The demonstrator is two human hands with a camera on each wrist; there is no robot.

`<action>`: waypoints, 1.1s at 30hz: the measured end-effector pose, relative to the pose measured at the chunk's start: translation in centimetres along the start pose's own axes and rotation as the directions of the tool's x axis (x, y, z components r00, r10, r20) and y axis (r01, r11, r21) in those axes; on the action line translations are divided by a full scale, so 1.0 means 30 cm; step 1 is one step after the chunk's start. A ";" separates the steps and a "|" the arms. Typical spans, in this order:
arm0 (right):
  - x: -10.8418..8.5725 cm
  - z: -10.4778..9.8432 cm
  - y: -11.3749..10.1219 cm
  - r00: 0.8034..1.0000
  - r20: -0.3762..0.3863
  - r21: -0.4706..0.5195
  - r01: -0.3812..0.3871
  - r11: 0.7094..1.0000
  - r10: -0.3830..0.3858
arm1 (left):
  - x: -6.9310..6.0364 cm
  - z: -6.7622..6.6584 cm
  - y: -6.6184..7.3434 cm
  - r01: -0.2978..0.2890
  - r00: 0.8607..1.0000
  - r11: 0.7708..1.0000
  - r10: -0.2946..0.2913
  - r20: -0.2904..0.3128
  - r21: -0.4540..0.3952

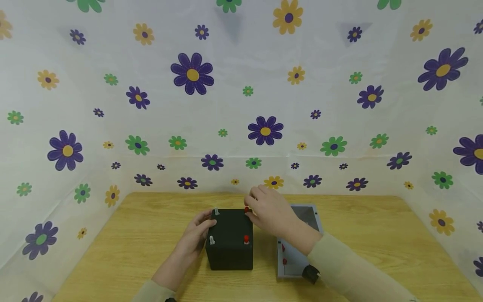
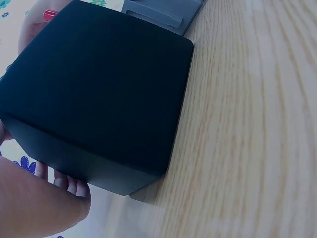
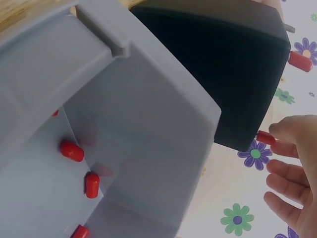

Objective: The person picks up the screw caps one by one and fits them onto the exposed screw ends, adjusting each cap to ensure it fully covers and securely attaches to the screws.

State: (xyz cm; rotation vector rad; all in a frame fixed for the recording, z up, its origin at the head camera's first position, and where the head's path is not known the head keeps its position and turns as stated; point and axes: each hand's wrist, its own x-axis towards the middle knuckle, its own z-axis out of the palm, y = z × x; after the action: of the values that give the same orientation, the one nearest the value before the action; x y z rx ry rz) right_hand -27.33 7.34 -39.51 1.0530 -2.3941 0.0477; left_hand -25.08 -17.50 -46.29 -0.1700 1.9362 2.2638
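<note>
A black box [image 1: 231, 228] stands on the table with small metal posts that look like toggle switches at its top corners. The left hand [image 1: 197, 232] holds its left side, thumb over the top edge. At the far right corner the right hand [image 1: 272, 209] pinches a red cap [image 3: 266, 137] between thumb and forefinger; the cap sits on the post there. Another red cap [image 1: 246, 239] covers the near right post. Both left posts, the near one [image 1: 211, 240] and the far one [image 1: 216, 211], show bare metal.
Right of the box is a grey bin [image 3: 173, 64], partly under the right forearm, with several loose red caps [image 3: 72, 151] inside. The wooden table [image 1: 124, 251] meets a flower-print curtain [image 1: 226, 105] at the back and sides.
</note>
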 end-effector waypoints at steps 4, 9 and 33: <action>-0.005 -0.012 -0.007 0.999 0.052 -0.027 0.002 1.000 0.000 | -0.001 0.001 -0.002 -0.002 1.000 1.000 0.002 -0.003 0.002; -0.012 -0.022 -0.011 0.995 0.100 -0.038 0.003 0.999 0.001 | -0.005 0.000 -0.002 0.000 1.000 1.000 0.000 -0.006 0.009; -0.033 -0.059 -0.008 0.991 0.131 -0.055 0.031 0.998 -0.023 | -0.002 -0.001 -0.004 -0.004 1.000 1.000 0.004 -0.004 -0.011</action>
State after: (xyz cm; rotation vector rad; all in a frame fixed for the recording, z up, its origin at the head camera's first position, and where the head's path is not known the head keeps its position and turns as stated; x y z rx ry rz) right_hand -25.82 8.25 -38.50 1.0919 -2.4807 -0.1015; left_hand -25.01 -17.50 -46.41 -0.1721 1.9277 2.2783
